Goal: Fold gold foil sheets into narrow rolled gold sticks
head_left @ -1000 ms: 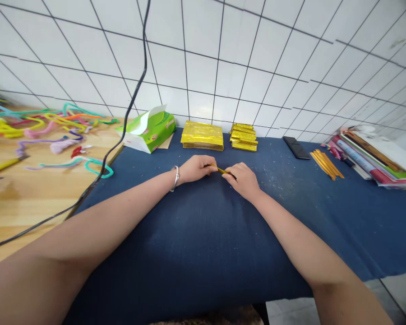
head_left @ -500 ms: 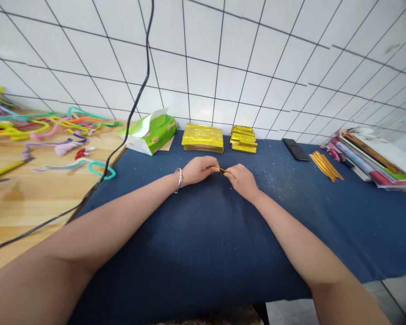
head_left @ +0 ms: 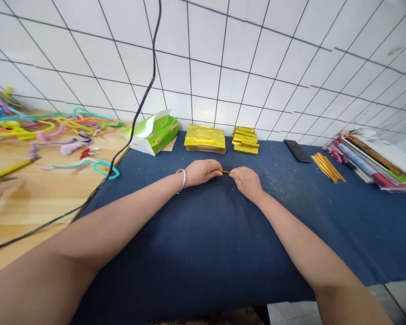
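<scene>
While the left hand point(head_left: 203, 172) pinches one end of a thin gold foil strip point(head_left: 226, 172), the right hand point(head_left: 247, 181) grips the other end, leaving only a short middle length in sight. The strip is level, nearer the back edge of the cloth-covered desk point(head_left: 196, 253) than the front; whether it touches the cloth cannot be told. A silver bracelet point(head_left: 183, 181) circles the left wrist. Beyond the hands, by the back edge, sits a neat stack of gold foil sheets point(head_left: 205, 140), with a pile of narrow folded foil pieces point(head_left: 245, 143) just to its right. Near the back-left corner rests a green tissue packet point(head_left: 164, 134). Toward the right lie a black phone point(head_left: 297, 150), several flat golden strips point(head_left: 327, 168) and a pile of books and papers point(head_left: 375, 164). Past the left edge, colourful pipe cleaners point(head_left: 18, 132) are strewn over a wooden tabletop point(head_left: 67, 187).
</scene>
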Available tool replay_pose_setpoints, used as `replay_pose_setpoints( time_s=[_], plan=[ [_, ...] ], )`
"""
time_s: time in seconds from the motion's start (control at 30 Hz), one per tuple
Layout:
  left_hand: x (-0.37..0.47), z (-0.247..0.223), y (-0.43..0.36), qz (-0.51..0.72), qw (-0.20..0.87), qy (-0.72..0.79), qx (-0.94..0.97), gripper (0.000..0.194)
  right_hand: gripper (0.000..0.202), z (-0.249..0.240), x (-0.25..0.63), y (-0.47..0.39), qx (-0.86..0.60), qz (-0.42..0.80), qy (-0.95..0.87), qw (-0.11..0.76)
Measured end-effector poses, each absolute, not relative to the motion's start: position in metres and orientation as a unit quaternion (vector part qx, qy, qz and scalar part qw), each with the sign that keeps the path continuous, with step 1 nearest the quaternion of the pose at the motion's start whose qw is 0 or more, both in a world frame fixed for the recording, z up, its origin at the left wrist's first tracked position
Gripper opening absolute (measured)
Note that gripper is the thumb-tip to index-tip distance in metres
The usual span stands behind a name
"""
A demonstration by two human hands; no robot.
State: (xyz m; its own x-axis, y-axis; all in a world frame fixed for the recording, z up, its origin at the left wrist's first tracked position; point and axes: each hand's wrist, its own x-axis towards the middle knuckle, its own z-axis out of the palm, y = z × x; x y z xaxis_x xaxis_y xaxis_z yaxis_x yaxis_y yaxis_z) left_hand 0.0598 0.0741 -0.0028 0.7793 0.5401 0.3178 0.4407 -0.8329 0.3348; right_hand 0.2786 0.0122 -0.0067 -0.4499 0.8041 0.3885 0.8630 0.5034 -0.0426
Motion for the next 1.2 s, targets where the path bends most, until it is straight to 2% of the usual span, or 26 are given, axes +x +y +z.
replay_pose_setpoints(
  time_s=[0.23,0.4,0.63,0.73,0.87,0.93,1.2],
  plan=[
    [0.063,0.002,0.066,0.166,0.049,0.254,0.952,0.029,0.038,-0.005,0.271,0.009,-0.478,-0.071,-0.858,0.175],
    [0.058,0.002,0.070,0.176,0.064,0.249,0.950,0.027,0.037,-0.004,0.272,0.012,-0.462,-0.033,-0.868,0.178],
    [0.058,0.003,0.071,0.168,0.051,0.286,0.942,0.022,0.034,-0.002,0.273,0.011,-0.511,-0.036,-0.844,0.162],
    [0.054,0.001,0.076,0.162,0.086,0.276,0.944,0.021,0.031,-0.002,0.274,0.013,-0.488,0.002,-0.854,0.182],
    [0.049,-0.001,0.084,0.165,0.140,0.240,0.946,0.039,0.030,-0.002,0.277,0.014,-0.489,0.026,-0.846,0.211],
    [0.048,-0.001,0.086,0.173,0.145,0.245,0.943,0.042,0.030,-0.002,0.277,0.015,-0.501,0.024,-0.837,0.222],
    [0.047,0.001,0.084,0.214,0.220,0.330,0.893,0.023,0.031,-0.006,0.281,0.017,-0.524,0.064,-0.804,0.275]
  ],
)
